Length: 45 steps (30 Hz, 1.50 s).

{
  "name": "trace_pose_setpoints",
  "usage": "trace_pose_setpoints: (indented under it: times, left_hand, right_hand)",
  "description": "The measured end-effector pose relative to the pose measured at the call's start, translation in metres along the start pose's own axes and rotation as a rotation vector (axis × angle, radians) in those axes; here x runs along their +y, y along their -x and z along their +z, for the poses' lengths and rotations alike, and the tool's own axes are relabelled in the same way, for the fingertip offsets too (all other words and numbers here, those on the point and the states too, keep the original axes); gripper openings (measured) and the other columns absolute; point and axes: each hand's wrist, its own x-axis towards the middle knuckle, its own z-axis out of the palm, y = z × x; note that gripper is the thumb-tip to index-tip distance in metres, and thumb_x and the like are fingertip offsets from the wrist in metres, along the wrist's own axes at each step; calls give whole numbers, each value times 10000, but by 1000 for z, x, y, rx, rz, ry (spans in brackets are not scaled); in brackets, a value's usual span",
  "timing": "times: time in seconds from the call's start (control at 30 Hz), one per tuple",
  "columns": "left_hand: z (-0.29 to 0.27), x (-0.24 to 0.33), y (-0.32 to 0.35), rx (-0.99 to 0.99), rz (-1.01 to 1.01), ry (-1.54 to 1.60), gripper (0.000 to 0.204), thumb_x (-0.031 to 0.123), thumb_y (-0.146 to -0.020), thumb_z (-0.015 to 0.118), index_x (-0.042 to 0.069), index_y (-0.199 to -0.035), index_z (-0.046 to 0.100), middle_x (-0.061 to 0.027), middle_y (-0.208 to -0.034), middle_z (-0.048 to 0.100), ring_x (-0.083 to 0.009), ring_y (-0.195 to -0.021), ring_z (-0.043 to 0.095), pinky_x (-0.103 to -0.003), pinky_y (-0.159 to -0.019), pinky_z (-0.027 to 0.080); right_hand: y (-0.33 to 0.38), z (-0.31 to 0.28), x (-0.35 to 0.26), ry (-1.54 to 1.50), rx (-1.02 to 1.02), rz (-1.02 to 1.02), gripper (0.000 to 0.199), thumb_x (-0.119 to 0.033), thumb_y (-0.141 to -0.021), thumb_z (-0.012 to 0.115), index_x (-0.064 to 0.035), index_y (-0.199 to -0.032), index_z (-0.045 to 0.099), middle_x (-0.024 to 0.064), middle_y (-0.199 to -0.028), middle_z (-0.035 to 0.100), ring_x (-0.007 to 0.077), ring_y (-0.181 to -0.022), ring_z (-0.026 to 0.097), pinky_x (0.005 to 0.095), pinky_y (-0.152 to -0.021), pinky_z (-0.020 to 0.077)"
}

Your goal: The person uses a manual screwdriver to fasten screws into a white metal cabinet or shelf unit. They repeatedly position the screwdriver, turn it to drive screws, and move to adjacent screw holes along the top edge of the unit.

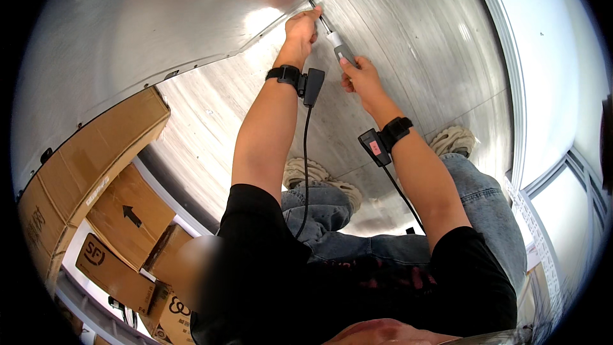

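Observation:
A screwdriver (342, 51) with a grey and white handle and a thin metal shaft slants up and to the left. Its handle is in my right hand (363, 82), the fingers wrapped round it and the thumb along it. At the far end my left hand (301, 30) is closed, thumb and forefinger pinching the shaft close to its tip. That tip is by the bottom edge of a large shiny metal panel (191, 19), along which small screws show. Whether the tip sits on a screw is too small to tell.
Cardboard boxes (131, 217) are stacked at the left, one long box (96, 160) lying against the panel. Grey wood-look flooring (415, 38) lies under my hands. A white wall with a metal rail (504, 89) borders the right. Cables (306, 172) hang from the wrist-worn devices.

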Motion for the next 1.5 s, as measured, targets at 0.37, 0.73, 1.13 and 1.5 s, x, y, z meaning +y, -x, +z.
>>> trace_pose_setpoints:
  times: [0.37, 0.73, 1.13, 1.5]
  left_hand:
    - [-43, -14, 14, -304, -69, 470, 224, 109, -936, 440, -36, -1073, 543, -58, -734, 571, -161, -652, 529, -279, -641, 484]
    - [-105, -29, 43, -331, 102, 676, 373, -26, -956, 280, -78, -1324, 254, -270, -1317, 390, -374, -1201, 465, -419, -1032, 434]
    - [-136, -42, 46, -178, 106, 556, 216, 182, -979, 410, -9, -1052, 480, -183, -1074, 607, -281, -1019, 618, -322, -827, 570]
    - [-137, -45, 49, -152, 94, 554, 248, 259, -951, 478, 22, -915, 537, -144, -967, 644, -244, -926, 653, -299, -752, 589]
  right_hand:
    - [10, -7, 35, 3, 15, -90, 268, -285, -907, 577, -41, -1015, 553, 13, -778, 555, 97, -647, 524, 251, -579, 429]
    - [30, -4, 39, 207, -122, -146, 198, -209, -899, 585, -49, -1014, 562, -18, -690, 501, 64, -567, 447, 224, -508, 371]
    - [28, 0, 39, 356, -112, -221, 252, -257, -864, 624, -40, -989, 591, -6, -725, 500, 91, -616, 446, 258, -555, 374]
    - [37, 11, 30, 324, -153, -186, 235, -250, -862, 615, -34, -954, 598, -11, -711, 483, 91, -639, 423, 263, -571, 350]
